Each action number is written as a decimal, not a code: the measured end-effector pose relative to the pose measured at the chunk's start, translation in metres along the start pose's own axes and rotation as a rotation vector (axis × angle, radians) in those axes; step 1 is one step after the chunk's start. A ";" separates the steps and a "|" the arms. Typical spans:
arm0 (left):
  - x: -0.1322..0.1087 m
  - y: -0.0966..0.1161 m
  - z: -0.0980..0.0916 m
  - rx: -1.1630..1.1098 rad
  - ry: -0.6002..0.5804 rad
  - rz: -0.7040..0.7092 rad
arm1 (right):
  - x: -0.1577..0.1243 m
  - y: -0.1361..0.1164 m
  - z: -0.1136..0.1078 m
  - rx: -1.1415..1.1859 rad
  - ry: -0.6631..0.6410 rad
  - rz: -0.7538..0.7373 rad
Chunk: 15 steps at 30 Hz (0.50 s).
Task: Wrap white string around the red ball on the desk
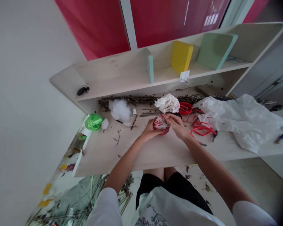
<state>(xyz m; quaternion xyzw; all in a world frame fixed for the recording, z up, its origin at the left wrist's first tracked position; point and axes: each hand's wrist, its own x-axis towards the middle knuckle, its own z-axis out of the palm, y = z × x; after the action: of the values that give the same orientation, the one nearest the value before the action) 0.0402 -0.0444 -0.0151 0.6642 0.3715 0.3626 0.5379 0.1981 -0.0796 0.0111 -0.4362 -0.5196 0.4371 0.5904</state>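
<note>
Between my two hands is a round red ball wound with white string (160, 123), held a little above the desk near its middle. My left hand (150, 130) wraps around the ball's left and lower side. The fingers of my right hand (175, 124) are pinched together at its upper right edge, and I cannot make out whether they hold a strand. Just behind the ball lies a crumpled white paper wad (168, 103). Loops of red cord (202, 128) lie to the right of my right hand.
A clear plastic bag (246, 121) spreads over the desk's right side. At left are white fluffy stuffing (120, 110), a green twine ball (93, 121) and small twigs (118, 138). Dry stems (136, 99) lie along the back, below a shelf (122, 80) with coloured dividers. Plant scraps litter the floor.
</note>
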 end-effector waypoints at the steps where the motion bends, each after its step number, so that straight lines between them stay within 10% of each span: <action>1: 0.000 -0.001 0.001 0.020 0.021 0.000 | -0.001 -0.001 0.001 0.003 -0.019 0.012; 15: 0.004 0.000 -0.014 -0.010 0.457 0.061 | -0.008 -0.013 0.003 0.005 -0.105 0.077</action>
<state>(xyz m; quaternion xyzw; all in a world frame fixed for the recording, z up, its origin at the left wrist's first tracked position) 0.0302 -0.0346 -0.0122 0.5731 0.4616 0.5214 0.4321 0.1953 -0.0902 0.0217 -0.4310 -0.5318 0.4830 0.5461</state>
